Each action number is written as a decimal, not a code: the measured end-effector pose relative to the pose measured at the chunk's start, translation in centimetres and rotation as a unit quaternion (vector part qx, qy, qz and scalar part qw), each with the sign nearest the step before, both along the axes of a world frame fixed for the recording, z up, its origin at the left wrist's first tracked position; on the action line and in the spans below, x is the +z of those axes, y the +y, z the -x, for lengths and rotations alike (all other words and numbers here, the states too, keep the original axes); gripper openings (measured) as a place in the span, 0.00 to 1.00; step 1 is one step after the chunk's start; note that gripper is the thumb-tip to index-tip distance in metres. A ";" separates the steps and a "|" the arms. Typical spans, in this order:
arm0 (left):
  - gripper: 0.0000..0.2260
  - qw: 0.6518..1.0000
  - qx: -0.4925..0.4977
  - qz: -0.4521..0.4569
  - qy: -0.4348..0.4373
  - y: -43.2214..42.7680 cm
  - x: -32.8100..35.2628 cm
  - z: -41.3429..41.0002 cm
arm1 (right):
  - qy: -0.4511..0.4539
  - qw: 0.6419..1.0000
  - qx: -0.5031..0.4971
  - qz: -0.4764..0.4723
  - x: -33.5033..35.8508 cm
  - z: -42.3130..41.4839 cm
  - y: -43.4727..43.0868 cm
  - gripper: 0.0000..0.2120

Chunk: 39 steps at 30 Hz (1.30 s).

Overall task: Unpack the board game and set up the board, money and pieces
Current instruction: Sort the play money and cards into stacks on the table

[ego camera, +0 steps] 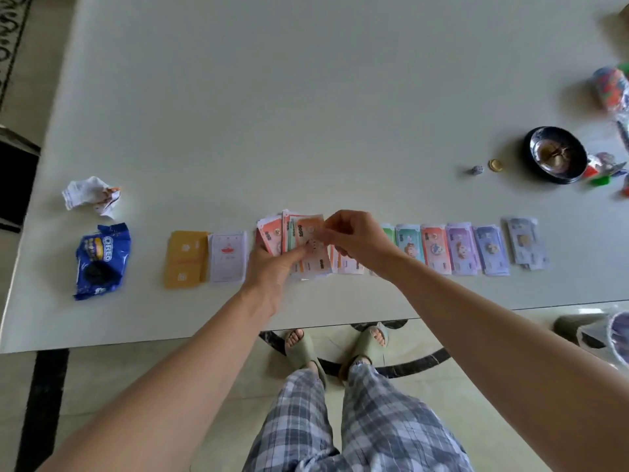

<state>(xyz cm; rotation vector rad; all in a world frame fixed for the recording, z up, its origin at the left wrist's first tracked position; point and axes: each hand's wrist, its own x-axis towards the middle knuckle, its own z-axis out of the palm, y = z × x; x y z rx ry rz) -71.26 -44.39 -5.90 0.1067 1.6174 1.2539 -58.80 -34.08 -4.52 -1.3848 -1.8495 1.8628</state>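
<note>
Sorting money: left hand (272,267) is gripping a fanned wad of play notes (299,240) near table (306,97) edge; right hand (354,240) is pinching, prob. 1 orange note, w/ sorted piles (476,248) lying right. Next: placing it by colour.

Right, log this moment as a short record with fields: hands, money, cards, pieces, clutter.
left hand: holds fanned play notes
right hand: pinches the top orange note
sorted money: piles in a row, right of the hands
cards: yellow stack beside white stack
pieces: die, gold coin
clutter: Oreo pack, crumpled paper, dark bowl
board: not in view
</note>
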 end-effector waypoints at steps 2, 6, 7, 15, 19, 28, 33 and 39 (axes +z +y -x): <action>0.11 1.000 -0.009 -0.015 -0.017 0.5 0.4 -0.8 | -0.026 0.999 -0.020 -0.017 -0.4 -1.0 0.4 0.05; 0.13 1.000 -0.019 -0.007 -0.015 0.9 0.2 -1.2 | -0.079 0.993 -0.084 -0.031 -1.1 -3.1 1.4 0.05; 0.10 1.000 -0.012 -0.002 -0.014 1.0 0.0 -1.2 | -0.112 0.989 -0.085 -0.050 -1.5 -3.6 1.6 0.05; 0.07 0.999 -0.027 0.027 0.003 1.2 -0.4 -2.1 | -0.256 0.944 -0.060 -0.201 -3.6 -3.8 0.9 0.11; 0.07 0.999 -0.040 0.022 0.005 1.9 -0.2 -3.3 | -0.072 0.993 -0.068 -0.068 -1.9 -4.0 0.9 0.15; 0.12 0.997 -0.065 0.032 0.001 4.2 0.2 -6.3 | 0.031 0.997 -0.052 0.049 -0.3 -8.0 2.1 0.11; 0.05 0.995 -0.057 0.032 -0.079 5.5 0.3 -7.9 | -0.023 0.996 -0.080 0.014 -0.6 -10.0 3.5 0.07; 0.05 0.998 0.024 0.051 0.012 5.7 -0.5 -7.4 | -0.131 0.990 -0.054 -0.020 -1.5 -10.9 5.1 0.06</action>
